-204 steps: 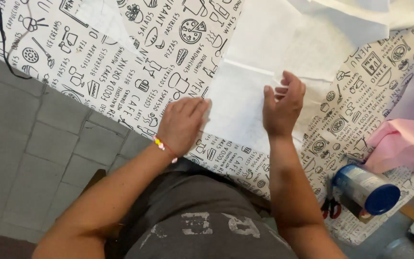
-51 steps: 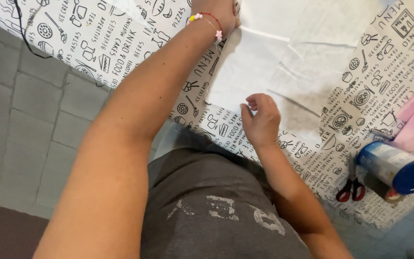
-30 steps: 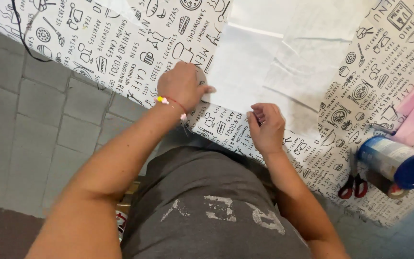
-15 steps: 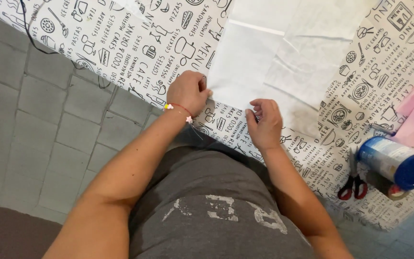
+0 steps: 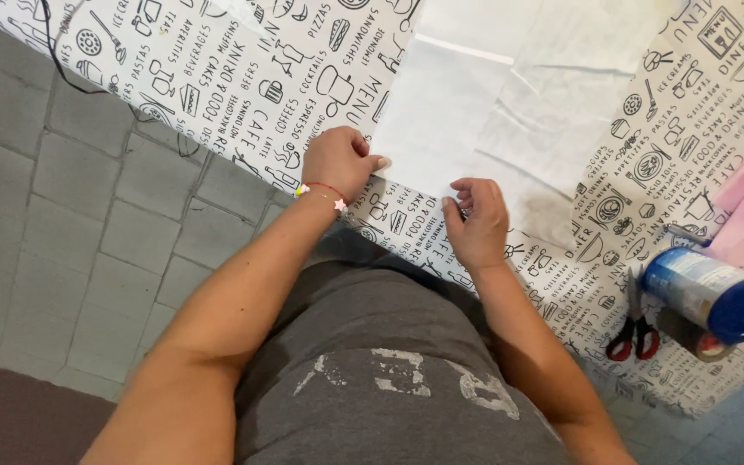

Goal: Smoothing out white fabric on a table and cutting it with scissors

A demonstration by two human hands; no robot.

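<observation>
The white fabric sheet [image 5: 441,129] lies flat on the bench [image 5: 243,77], near its edge. It looks light, limp and easily creased. Left hand [image 5: 339,162] pinches its near-left corner; right hand [image 5: 475,220] nips the near edge, the best holds.

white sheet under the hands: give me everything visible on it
The white sheet looks like thin paper or fabric, rectangular, lying flat on the printed tablecloth near the table's front edge. A second, creased white layer adjoins its right side. The left hand pinches its lower left corner; the right hand grips its lower edge.
</observation>
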